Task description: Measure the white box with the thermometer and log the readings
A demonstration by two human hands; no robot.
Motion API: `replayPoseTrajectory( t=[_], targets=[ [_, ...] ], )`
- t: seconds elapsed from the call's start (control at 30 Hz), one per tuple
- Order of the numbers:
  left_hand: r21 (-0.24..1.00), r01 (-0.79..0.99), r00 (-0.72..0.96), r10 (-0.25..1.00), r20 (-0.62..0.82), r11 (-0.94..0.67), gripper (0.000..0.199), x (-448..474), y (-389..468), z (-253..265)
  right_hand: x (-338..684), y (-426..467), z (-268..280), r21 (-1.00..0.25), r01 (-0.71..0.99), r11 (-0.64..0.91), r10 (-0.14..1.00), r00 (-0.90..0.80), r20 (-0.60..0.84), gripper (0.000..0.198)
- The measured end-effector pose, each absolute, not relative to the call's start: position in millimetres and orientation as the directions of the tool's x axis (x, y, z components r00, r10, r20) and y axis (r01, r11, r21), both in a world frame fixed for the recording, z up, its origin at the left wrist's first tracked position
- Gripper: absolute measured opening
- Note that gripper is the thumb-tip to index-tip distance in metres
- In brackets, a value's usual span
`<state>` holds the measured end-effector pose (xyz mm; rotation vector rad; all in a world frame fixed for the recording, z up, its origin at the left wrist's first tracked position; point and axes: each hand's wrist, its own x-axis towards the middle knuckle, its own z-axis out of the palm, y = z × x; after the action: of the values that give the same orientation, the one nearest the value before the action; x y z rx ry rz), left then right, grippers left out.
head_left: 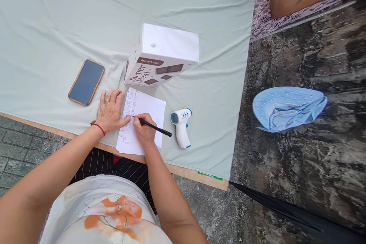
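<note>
Head view: your right hand [145, 129] pinches a thin black pen [158, 126] over a stack of white paper sheets [150, 103].
Your right fingers curl snugly around the pen, likely so you can steer its tip, which points toward your left thumb. The sheets lie under your right hand. Your left hand [111, 109] is spread wide and grips nothing; it rests on the pale green cloth [208, 87], its thumb on the sheets' edge, maybe to stop them sliding. A brown-edged flat phone [86, 82] lies left of it. A white-and-blue plastic thermometer gun [182, 127] lies right of your right hand, and a white-and-brown cardboard box [164, 55] stands ahead of both hands.
</note>
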<state>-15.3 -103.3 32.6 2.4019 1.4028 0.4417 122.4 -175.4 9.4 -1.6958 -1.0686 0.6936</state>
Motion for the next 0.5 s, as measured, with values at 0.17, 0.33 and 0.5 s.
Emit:
replayPoseTrajectory(
  t=[0.17, 0.33, 0.5],
  targets=[
    [0.423, 0.777, 0.471, 0.876, 0.102, -0.467, 0.069, -15.5, -103.2, 33.2, 122.4, -175.4, 9.7, -0.933, 0.336, -0.128, 0.892, 0.451, 0.04, 0.013],
    [0.414, 0.778, 0.474, 0.874, 0.106, -0.472, 0.07, -15.5, -103.1, 32.6, 122.5, -175.3, 9.3, -0.932, 0.34, -0.129, 0.896, 0.443, 0.037, 0.013],
    [0.42, 0.777, 0.471, 0.876, 0.107, -0.469, 0.069, -15.6, -103.3, 32.7, 122.9, -175.8, 9.0, -0.937, 0.327, -0.125, 0.899, 0.437, 0.033, 0.012]
  ],
)
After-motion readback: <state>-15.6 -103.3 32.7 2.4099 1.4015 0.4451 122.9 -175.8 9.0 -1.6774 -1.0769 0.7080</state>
